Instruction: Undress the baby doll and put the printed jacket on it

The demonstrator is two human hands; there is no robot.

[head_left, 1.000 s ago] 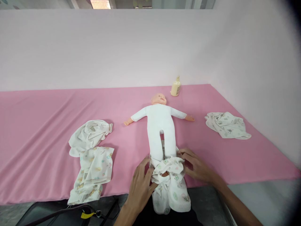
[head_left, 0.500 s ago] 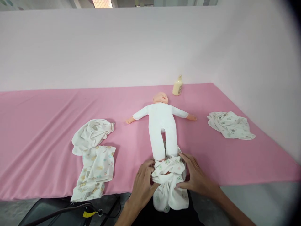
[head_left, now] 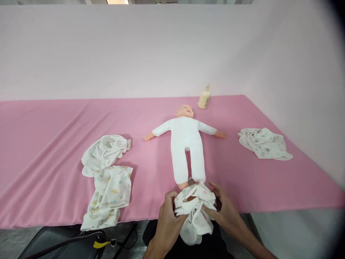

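A baby doll [head_left: 187,144] in a plain white bodysuit lies on its back on the pink-covered table [head_left: 48,126], arms spread, feet toward me. At the table's near edge both my hands grip a bunched pair of printed white baby trousers [head_left: 194,210] just below the doll's feet. My left hand [head_left: 168,223] is closed on the left side of the waistband. My right hand [head_left: 223,210] pinches the right side. The trouser legs hang down off the table edge.
A plain white garment [head_left: 105,153] and a printed one [head_left: 109,196] lie at the left, the latter hanging over the front edge. Another printed garment [head_left: 264,144] lies at the right. A cream bottle [head_left: 204,98] stands by the back wall. Dark cables [head_left: 64,242] lie below.
My hands have drawn the trousers back toward me, off the doll's lower legs; its feet now show bare. The bunched cloth sits lower at the table edge.
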